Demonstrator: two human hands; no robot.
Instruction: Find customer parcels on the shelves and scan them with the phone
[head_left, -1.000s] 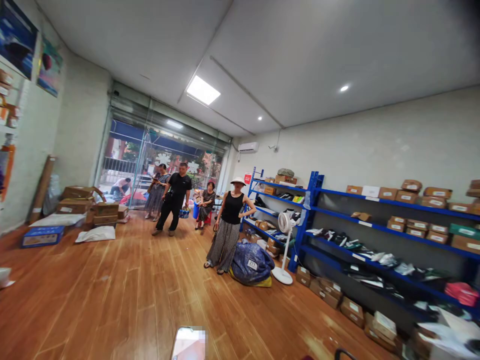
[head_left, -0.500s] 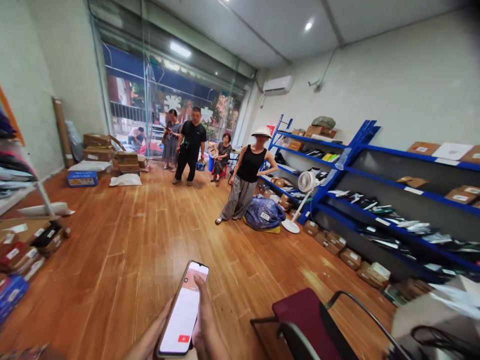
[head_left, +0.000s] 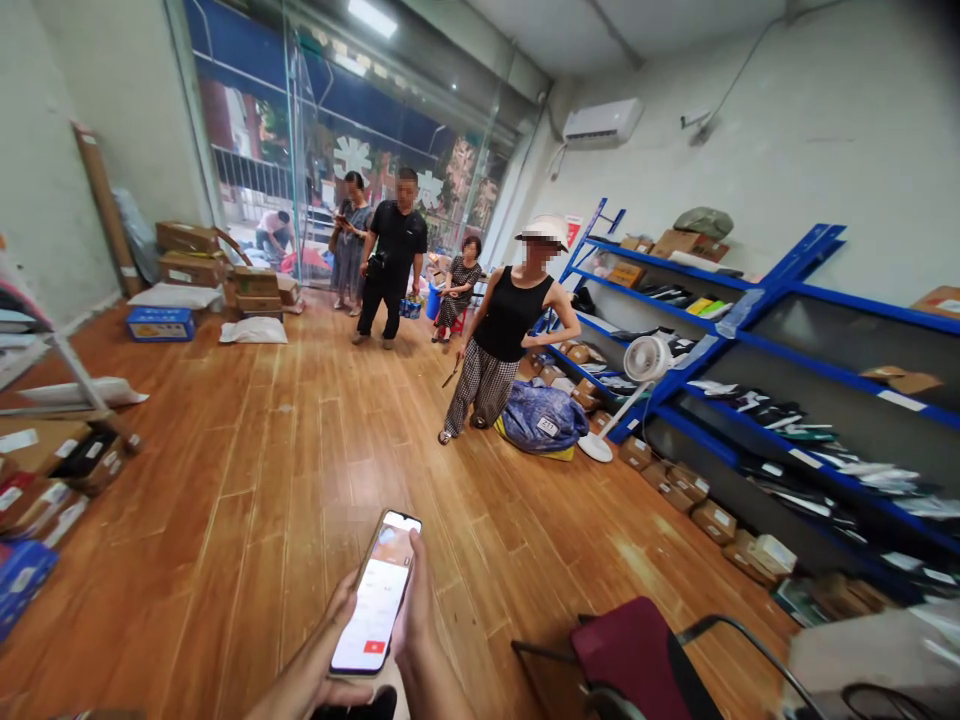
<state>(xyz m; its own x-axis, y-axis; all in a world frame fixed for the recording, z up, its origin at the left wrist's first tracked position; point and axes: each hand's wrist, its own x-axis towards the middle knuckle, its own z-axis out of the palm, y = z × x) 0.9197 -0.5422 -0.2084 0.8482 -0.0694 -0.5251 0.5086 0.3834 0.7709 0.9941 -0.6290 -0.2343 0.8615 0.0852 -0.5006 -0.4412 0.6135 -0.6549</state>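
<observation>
A smartphone [head_left: 369, 605] with a lit, mostly white screen is held upright low in the head view. My left hand [head_left: 330, 640] wraps its left edge and lower end, with the fingers partly hidden behind it. Along the right edge lies my right hand [head_left: 416, 610], its thumb near the upper right of the screen and its other fingers out of sight. A small red patch shows near the bottom of the display. Below both hands a dark shoe is partly visible.
A dark red chair [head_left: 645, 655] stands close on my right. Blue shelves [head_left: 757, 310] with parcels line the right wall, beside a white fan [head_left: 646, 358] and a blue sack [head_left: 544, 415]. Several people are ahead, one standing person [head_left: 506, 320] nearest. Cardboard boxes [head_left: 191, 268] sit at left.
The phone and both hands sit slightly higher in view, and my right thumb has moved off the screen towards its edge. The view has shifted; the nearest person's arm hangs with something thin in hand.
</observation>
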